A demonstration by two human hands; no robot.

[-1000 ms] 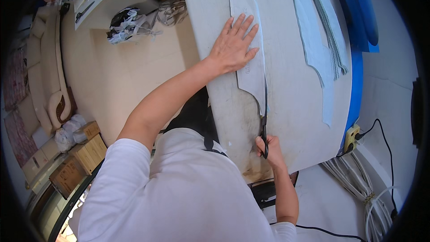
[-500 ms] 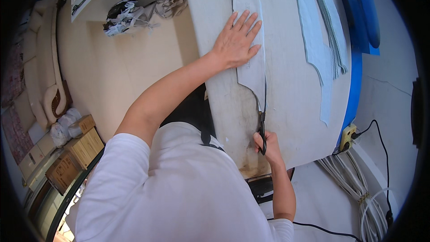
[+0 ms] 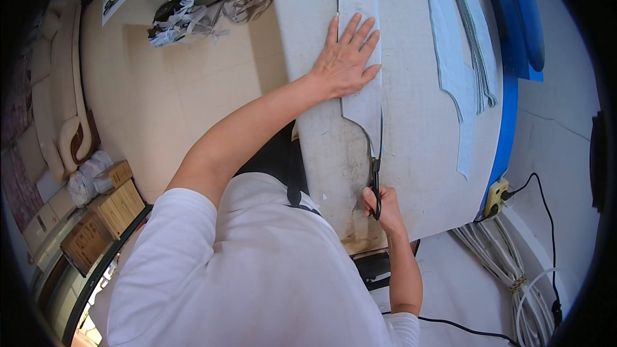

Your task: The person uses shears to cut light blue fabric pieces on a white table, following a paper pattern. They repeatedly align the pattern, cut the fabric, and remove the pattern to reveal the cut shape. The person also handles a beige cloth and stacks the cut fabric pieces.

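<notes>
My left hand (image 3: 347, 61) lies flat, fingers spread, on a long pale grey pattern piece (image 3: 360, 106) with a curved lower side. A thin edge of light blue fabric (image 3: 379, 38) shows along its right side. My right hand (image 3: 389, 211) is wrapped round the handles of black scissors (image 3: 376, 170) at the narrow lower tip of the piece. Their blades point away from me along its right edge. Whether the blades are closed on fabric I cannot make out.
On the right of the pale table (image 3: 411, 205) lie a light blue cut piece (image 3: 450, 71) and a stack of similar strips (image 3: 475, 51). A socket block (image 3: 495, 198) with black cords hangs at its right edge. Fabric scraps (image 3: 177, 22) sit on the left.
The pattern piece and my left hand have shifted slightly right, and less blue fabric shows along the right edge. The scissors are almost where they were.
</notes>
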